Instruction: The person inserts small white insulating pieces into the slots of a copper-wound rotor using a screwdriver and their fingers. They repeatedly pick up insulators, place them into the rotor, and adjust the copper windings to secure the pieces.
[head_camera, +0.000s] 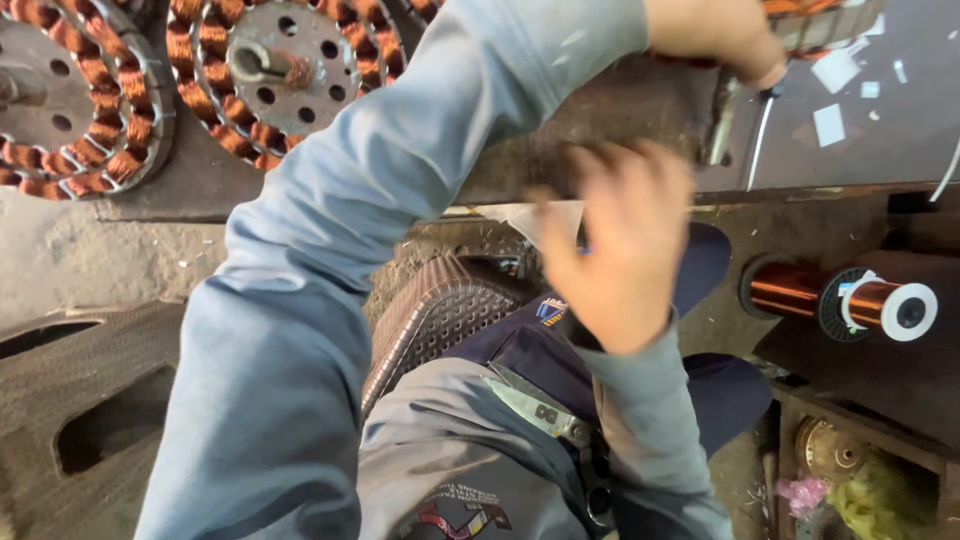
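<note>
My left arm in a grey-blue sleeve reaches across the view to the top right. My left hand (718, 32) is closed there over a grey metal tool (722, 125) that hangs down at the bench edge, beside a copper-wound stator (822, 18). My right hand (622, 245) is blurred in the middle, its back towards me and its fingers spread, just below the dark bench (640, 110). A white paper slip (548, 218) shows by its thumb; whether the hand holds it is unclear.
Two round stators with copper coils, one (275, 70) and another (70, 100), lie at the top left. A spool of copper wire (845, 300) sits at the right. Small white paper pieces (830, 122) lie on the bench. A woven seat (440, 310) is under my legs.
</note>
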